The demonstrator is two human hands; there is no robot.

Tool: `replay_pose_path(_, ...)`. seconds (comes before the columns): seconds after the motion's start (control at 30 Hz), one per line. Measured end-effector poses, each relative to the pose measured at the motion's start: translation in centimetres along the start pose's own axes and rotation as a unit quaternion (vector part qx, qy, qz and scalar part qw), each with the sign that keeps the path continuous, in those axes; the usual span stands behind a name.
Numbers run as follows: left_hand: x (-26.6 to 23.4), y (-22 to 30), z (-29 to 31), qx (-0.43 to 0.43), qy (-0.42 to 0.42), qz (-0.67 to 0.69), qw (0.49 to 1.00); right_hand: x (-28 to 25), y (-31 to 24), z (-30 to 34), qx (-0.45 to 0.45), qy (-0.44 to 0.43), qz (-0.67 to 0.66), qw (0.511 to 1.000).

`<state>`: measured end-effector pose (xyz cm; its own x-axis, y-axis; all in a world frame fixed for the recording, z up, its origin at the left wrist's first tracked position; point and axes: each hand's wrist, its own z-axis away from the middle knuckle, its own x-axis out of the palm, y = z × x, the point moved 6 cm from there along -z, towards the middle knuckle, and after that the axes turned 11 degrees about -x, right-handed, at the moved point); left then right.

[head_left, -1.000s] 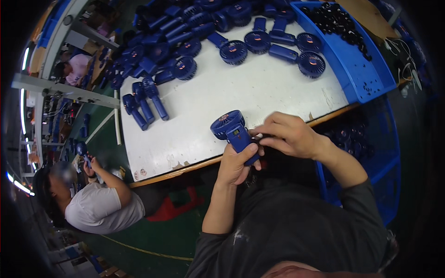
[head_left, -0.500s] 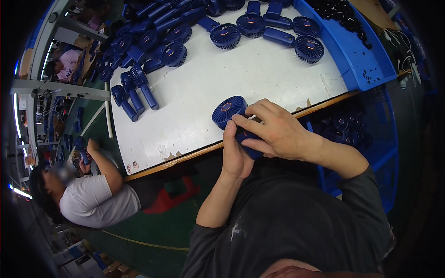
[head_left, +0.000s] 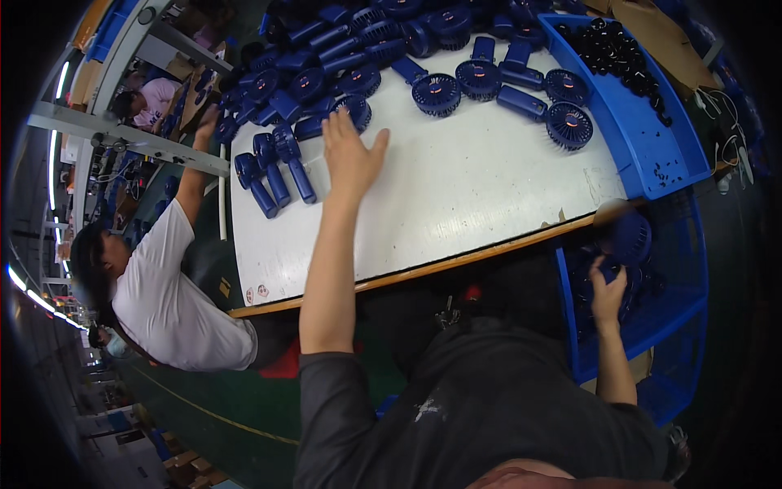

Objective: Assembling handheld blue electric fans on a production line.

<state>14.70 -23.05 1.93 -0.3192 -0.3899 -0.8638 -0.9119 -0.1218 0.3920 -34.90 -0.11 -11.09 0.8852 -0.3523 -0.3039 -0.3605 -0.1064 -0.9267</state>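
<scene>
Reaching out over the worktop [head_left: 472, 187], the left grip [head_left: 354, 159] is spreading wide and holding nothing; its fingertips are overlapping a blue handheld fan [head_left: 361, 106] lying before the heap of fans [head_left: 342, 63], contact being unclear. Change noted: both grips are no longer meeting on one fan at the near edge but are now acting well apart. The right grip [head_left: 608, 289] is sitting low at the right, fingers partly parted, just beside a blurred blue fan [head_left: 631, 234] that is showing against the blue crate [head_left: 570, 326]; whether it is holding or releasing this fan, one cannot tell. Judgement: joint handling of one unit is ending, each side now attending to a different fan. Three fans [head_left: 300, 175] are lying side by side at the left, while black pieces [head_left: 607, 53] are resting in the blue tray [head_left: 652, 138] at the right.
</scene>
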Motion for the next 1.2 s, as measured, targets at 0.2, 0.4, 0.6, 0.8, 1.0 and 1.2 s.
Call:
replay_pose_path(0.2,3.4,-1.5,-6.1,-0.052,-0.041,-0.086,0.994,-11.7,16.0,2.1,0.034,0.029,0.412,0.910)
replay_pose_path(0.4,-3.3,4.5,-0.6,-0.061,-0.038,0.175,0.982,-7.6,9.3,-0.4,0.038,-0.060,0.326,0.943)
replay_pose_path(0.6,-1.0,12.9,16.7,-0.256,-0.362,0.784,0.434,9.5,-17.0,-2.5,-0.257,-0.163,0.076,0.950)
replay_pose_path(0.8,-1.1,11.8,18.7,-0.174,-0.342,0.796,0.468,12.8,-17.5,-3.0,-0.215,-0.328,-0.016,0.920)
replay_pose_path(1.0,2.4,9.2,18.0,-0.227,-0.272,0.790,0.501,15.5,-20.5,-1.9,-0.261,-0.452,-0.056,0.851)
replay_pose_path(1.2,1.7,17.0,22.1,-0.165,-0.495,0.809,0.272,14.7,-22.3,-5.9,-0.272,-0.523,0.170,0.789)
